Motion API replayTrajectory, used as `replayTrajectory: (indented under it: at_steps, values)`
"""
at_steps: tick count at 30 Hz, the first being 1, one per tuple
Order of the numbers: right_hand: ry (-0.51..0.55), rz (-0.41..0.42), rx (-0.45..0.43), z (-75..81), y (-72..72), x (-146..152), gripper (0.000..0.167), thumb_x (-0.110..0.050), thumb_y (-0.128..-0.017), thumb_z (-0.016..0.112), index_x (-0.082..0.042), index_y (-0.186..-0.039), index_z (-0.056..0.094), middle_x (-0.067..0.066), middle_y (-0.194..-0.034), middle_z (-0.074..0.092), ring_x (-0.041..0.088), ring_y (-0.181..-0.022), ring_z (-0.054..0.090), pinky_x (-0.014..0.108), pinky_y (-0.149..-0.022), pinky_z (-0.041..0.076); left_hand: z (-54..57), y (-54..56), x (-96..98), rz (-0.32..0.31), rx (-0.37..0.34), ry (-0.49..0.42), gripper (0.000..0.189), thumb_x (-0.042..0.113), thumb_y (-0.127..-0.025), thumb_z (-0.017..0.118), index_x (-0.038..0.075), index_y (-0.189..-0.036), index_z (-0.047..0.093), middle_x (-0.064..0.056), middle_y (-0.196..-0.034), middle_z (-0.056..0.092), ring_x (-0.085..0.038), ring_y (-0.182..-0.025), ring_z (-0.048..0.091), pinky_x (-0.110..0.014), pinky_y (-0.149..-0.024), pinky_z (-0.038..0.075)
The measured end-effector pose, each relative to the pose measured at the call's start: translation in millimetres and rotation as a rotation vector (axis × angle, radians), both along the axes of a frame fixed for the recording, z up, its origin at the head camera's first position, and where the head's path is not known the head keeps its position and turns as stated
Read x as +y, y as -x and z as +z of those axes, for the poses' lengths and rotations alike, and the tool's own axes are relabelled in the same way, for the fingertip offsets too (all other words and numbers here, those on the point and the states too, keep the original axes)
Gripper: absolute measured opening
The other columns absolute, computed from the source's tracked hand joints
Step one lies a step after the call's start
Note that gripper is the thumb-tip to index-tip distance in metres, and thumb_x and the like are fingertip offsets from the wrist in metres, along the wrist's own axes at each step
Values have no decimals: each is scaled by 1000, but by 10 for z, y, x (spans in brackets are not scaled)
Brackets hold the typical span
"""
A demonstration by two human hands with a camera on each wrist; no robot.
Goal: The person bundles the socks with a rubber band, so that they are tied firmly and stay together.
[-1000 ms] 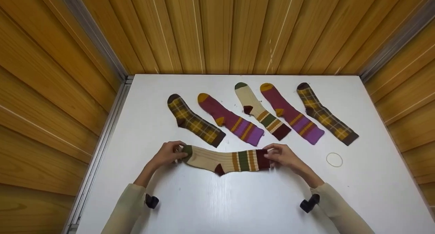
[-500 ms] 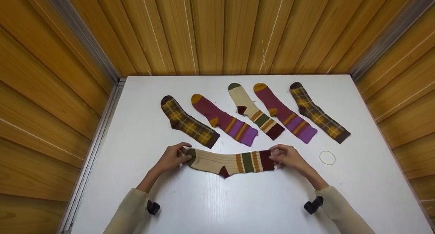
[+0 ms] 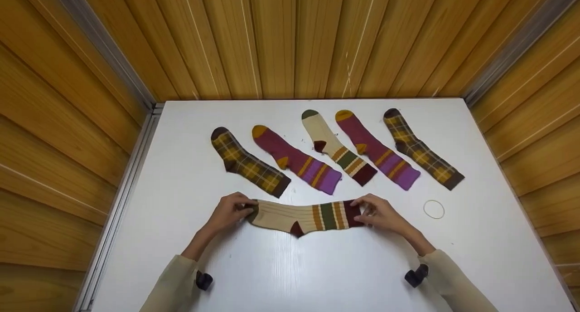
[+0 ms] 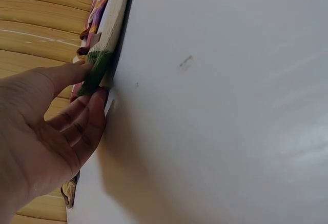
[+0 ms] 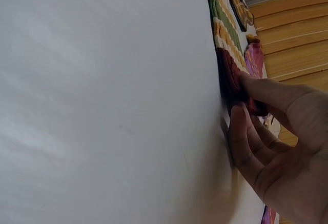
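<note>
White tabletop (image 3: 299, 275): far edge meets wood-grain panel wall (image 3: 272, 40), left edge runs along grey metal rail (image 3: 115, 216). Tabletop stretches near side between two beige sleeves, wide margins left and right.

Cream ribbed-knit sock with green toe, maroon heel and cuff, orange-green-white stripes (image 3: 281, 216) lies crosswise, near-centre, toe left, cuff right, heel pointing near. Well apart from left and right edges. Left hand (image 3: 230, 211) pinches the toe, thumb on top, fingers curled beneath. Right hand (image 3: 380, 214) pinches the cuff, thumb against fingers, small gap only.

Count: six socks, three patterns, two each. Far row has five, slanting, toes far-left, left to right: brown-and-yellow plaid sock (image 3: 249, 164), maroon sock with purple striped cuff (image 3: 294, 155), second cream sock (image 3: 333, 142), second maroon sock (image 3: 376, 146), second plaid sock (image 3: 421, 151). Middle three just beside each other; contact unclear.

One thin pale ring (image 3: 434, 209), right of right hand. Two black wrist devices (image 3: 205, 281), one per sleeve.
</note>
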State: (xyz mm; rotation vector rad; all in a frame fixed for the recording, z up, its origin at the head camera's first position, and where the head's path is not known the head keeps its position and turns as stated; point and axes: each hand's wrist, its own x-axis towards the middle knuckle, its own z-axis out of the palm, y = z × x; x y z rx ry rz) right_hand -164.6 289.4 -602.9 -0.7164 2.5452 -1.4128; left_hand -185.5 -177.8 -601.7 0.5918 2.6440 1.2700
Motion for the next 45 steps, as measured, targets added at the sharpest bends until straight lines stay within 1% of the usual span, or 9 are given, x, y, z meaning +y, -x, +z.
replayTrajectory:
  at_steps: [4,9,19,22,27,32,37,41,45]
  values:
    - [-60,-6,-9,1,-2,15,31,-7,-87,80,0,-115,70,19,-102,66,8,-76,58,20,-64,50,10,-49,43,7,13,146,27,9,-88,79,11,-115,78,-5,-103,66,-16,-91,62,-31,-78,54]
    - [-89,-16,-32,16,5,24,33,-9,-86,81,1,-115,70,18,-104,66,6,-76,57,21,-65,50,38,-82,58,-31,44,279,37,16,-85,83,16,-122,75,-3,-111,61,-16,-98,61,-39,-83,55]
    - [-115,-31,7,33,31,5,34,-6,-86,80,2,-117,70,18,-102,66,14,-78,59,20,-67,50,55,-47,23,-45,35,255,39,16,-88,81,15,-126,73,-6,-116,60,-19,-102,61,-42,-86,55]
    - [-99,-16,11,37,36,6,37,-7,-87,79,3,-121,68,20,-105,66,19,-80,61,21,-68,51,87,-42,-4,-49,39,265,35,16,-89,79,15,-124,74,-5,-114,61,-17,-97,60,-39,-81,54]
    - [-63,-44,-75,65,-10,64,41,-4,-88,78,5,-126,64,25,-110,66,15,-79,63,20,-62,53,159,37,-20,-103,37,240,24,19,-93,76,12,-116,77,-5,-110,64,-16,-89,60,-30,-74,50]
    - [-51,-88,-88,57,-37,126,40,2,-88,75,11,-126,62,30,-107,66,17,-75,63,21,-56,53,265,251,4,-171,48,174,20,18,-94,74,7,-111,77,-9,-104,71,-23,-89,66,-31,-75,53]
    - [-70,-139,-90,56,10,178,37,6,-90,71,13,-125,61,32,-104,66,20,-70,64,26,-53,55,398,599,115,-234,65,73,22,15,-95,72,0,-110,76,-13,-101,76,-27,-90,70,-38,-80,58]
    - [-72,-185,-126,70,60,225,34,2,-93,70,9,-125,63,29,-102,68,16,-66,64,27,-52,55,525,908,311,-243,51,24,24,13,-96,72,-4,-113,74,-16,-105,76,-28,-95,70,-44,-86,58]
    - [-11,-203,-164,67,105,274,32,0,-96,68,9,-126,63,29,-101,69,18,-64,66,31,-52,56,617,1205,539,-221,26,59,26,14,-97,70,-1,-119,72,-15,-111,75,-28,-99,68,-44,-91,57]
